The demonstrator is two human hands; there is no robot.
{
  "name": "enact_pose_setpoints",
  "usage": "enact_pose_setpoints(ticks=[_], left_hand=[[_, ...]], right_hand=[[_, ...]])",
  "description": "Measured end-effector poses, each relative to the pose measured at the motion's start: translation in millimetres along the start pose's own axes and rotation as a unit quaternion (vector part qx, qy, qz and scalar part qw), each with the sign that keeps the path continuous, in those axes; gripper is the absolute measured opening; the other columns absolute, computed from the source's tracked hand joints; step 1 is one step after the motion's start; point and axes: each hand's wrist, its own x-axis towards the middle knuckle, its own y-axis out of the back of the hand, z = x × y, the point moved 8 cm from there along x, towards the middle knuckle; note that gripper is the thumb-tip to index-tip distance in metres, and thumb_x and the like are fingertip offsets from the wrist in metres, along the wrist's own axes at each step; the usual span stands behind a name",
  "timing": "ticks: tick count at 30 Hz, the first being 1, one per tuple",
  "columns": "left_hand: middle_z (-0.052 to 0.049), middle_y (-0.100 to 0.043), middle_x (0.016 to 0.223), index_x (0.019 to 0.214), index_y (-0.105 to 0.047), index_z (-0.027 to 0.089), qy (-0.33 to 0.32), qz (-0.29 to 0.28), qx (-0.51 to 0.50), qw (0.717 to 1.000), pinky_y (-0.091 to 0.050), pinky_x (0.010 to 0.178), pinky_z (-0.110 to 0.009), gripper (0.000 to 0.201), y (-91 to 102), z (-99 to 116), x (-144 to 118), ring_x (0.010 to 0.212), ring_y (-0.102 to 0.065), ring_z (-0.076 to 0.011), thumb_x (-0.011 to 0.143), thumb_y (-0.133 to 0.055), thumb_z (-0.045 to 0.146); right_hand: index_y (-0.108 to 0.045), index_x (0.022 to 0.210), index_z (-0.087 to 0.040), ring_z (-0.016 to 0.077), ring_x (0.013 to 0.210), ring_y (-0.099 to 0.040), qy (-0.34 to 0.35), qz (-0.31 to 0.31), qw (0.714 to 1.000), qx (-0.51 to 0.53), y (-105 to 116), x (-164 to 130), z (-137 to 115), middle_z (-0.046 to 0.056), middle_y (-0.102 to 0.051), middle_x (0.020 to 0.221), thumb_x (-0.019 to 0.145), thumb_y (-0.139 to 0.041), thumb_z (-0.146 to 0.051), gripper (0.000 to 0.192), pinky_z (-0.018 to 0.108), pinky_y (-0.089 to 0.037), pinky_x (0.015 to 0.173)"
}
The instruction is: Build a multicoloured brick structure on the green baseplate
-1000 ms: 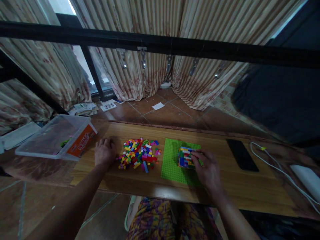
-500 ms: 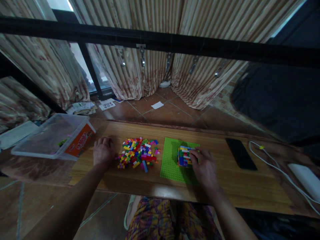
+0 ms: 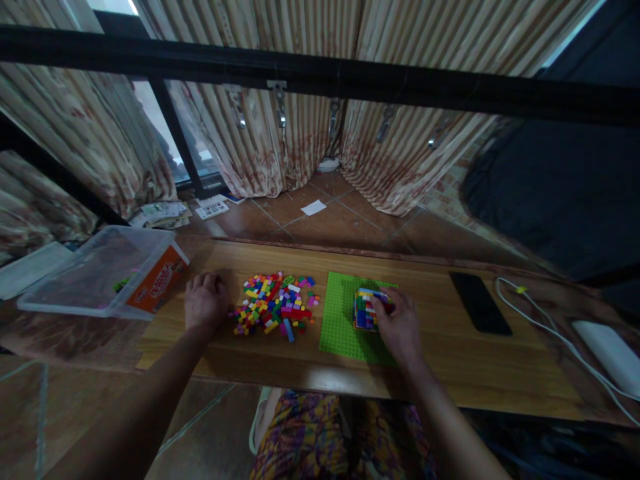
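The right hand grasped the brick block standing on the green baseplate. The left hand rested loosely curled on the table, at 9 o'clock of the loose bricks. Judged step: building; another brick needed fetching.

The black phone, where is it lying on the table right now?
In the head view, the black phone lies flat on the wooden table, right of the green baseplate and left of the white cable.
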Motion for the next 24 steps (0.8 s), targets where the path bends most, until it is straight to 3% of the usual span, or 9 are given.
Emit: enact_pose_setpoints(ticks=[7, 13, 24], left_hand=[[-0.016, -0.062, 0.103, 0.098, -0.063, 0.015, 0.009, -0.001, -0.009, 1.000, -0.039, 0.090, -0.044, 0.029, -0.1, -1, 0, 0.100, -0.052, -0.0307, 0.083, -0.039, 0.025], [-0.015, -0.062, 0.104, 0.098, -0.063, 0.015, 0.019, 0.003, -0.021, 1.000, -0.039, 0.091, -0.044, 0.029, -0.8, -3, 0, 0.101, -0.052, -0.0304, 0.083, -0.039, 0.024], [-0.015, -0.062, 0.103, 0.097, -0.065, 0.015, 0.021, 0.003, -0.015, 1.000, -0.039, 0.090, -0.045, 0.030, -1.1, -3, -1, 0.099, -0.052, -0.0309, 0.084, -0.040, 0.025]], right_hand=[[-0.068, 0.110, -0.015, 0.0255, 0.093, -0.064, -0.130, -0.032, 0.985, 0.107, -12, -2, 32, 0.014, -0.068, 0.107, 0.079, -0.059, -0.049, 0.046, 0.044, -0.051, 0.083], [-0.070, 0.107, -0.016, 0.0222, 0.078, -0.067, -0.204, -0.031, 0.962, 0.179, -16, -4, 36, 0.011, -0.072, 0.099, 0.072, -0.067, -0.049, 0.048, 0.036, -0.055, 0.069], [-0.070, 0.108, -0.016, 0.0225, 0.078, -0.068, -0.230, -0.047, 0.945, 0.227, -18, -7, 37, 0.011, -0.072, 0.098, 0.068, -0.071, -0.050, 0.052, 0.038, -0.056, 0.068]])
